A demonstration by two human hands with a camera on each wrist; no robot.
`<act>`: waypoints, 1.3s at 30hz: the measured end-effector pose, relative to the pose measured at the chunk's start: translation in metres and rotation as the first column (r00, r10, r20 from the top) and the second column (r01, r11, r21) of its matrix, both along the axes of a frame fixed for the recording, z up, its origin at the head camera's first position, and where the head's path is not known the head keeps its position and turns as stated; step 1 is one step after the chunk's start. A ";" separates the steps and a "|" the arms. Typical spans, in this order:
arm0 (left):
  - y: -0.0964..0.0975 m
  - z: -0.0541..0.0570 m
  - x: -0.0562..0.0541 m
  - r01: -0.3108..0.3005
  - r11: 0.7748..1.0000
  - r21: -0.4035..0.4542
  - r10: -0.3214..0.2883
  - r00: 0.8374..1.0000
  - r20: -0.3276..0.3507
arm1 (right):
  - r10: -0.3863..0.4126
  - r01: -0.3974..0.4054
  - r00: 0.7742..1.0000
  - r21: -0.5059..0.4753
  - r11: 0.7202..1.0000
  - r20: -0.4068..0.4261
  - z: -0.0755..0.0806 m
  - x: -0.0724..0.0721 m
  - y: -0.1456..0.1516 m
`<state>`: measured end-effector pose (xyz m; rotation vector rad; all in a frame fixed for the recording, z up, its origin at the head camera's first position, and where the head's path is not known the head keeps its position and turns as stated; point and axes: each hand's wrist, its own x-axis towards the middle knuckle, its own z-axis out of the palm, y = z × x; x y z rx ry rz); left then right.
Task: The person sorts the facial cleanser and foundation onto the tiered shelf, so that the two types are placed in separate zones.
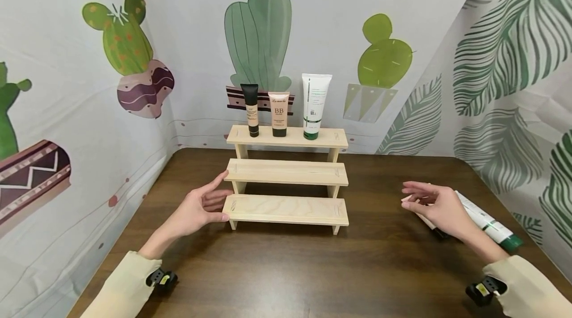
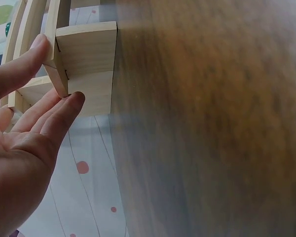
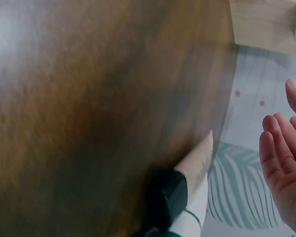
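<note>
A three-tier wooden display stand (image 1: 286,209) stands on the table. At its left end my left hand (image 1: 198,209) holds the edge, with the thumb at the bottom shelf's front corner and the fingers about the shelf ends. In the left wrist view, the thumb and fingers of the left hand (image 2: 29,123) lie on either side of a shelf end (image 2: 59,79). My right hand (image 1: 440,206), fingers loosely bent and holding nothing, hovers over a beige tube with a black cap (image 3: 195,165). Beside that tube lies a white tube with a green cap (image 1: 487,221).
On the top shelf stand a black-and-beige tube (image 1: 252,112), a pink BB tube (image 1: 279,114) and a white tube with a green cap (image 1: 316,104). Behind the brown table (image 1: 286,268) hangs cloth printed with cacti and leaves.
</note>
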<state>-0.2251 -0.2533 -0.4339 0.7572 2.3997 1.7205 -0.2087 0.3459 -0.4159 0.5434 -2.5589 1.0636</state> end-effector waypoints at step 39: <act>0.000 -0.001 0.000 -0.005 1.000 -0.004 0.005 1.000 -0.006 | 0.111 -0.170 0.976 0.340 0.925 0.188 -0.003 -0.015 0.083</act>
